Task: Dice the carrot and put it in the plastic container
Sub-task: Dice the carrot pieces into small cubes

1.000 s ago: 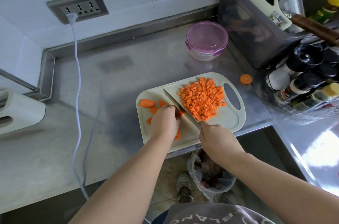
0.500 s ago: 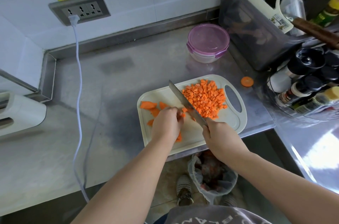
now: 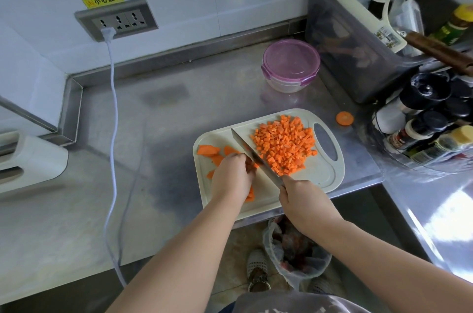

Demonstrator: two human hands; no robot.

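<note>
A pale cutting board (image 3: 322, 174) lies on the steel counter. A heap of diced carrot (image 3: 284, 143) covers its right half. Uncut carrot slices (image 3: 208, 150) lie at its left end. My left hand (image 3: 231, 179) curls over carrot strips near the board's middle, hiding most of them. My right hand (image 3: 303, 201) grips the handle of a knife (image 3: 252, 152), whose blade runs diagonally beside my left fingers. The plastic container (image 3: 290, 65), with its purple lid on, stands behind the board.
A round carrot end (image 3: 344, 118) lies on the counter right of the board. A dark bin (image 3: 358, 38) and a spice rack (image 3: 430, 118) crowd the right side. A white cable (image 3: 112, 118) hangs from the wall socket. A bagged waste bin (image 3: 294, 253) stands on the floor.
The knife blade rose and tilted half a second ago, then came down again beside my left fingers. My left hand stayed over the carrot strips.
</note>
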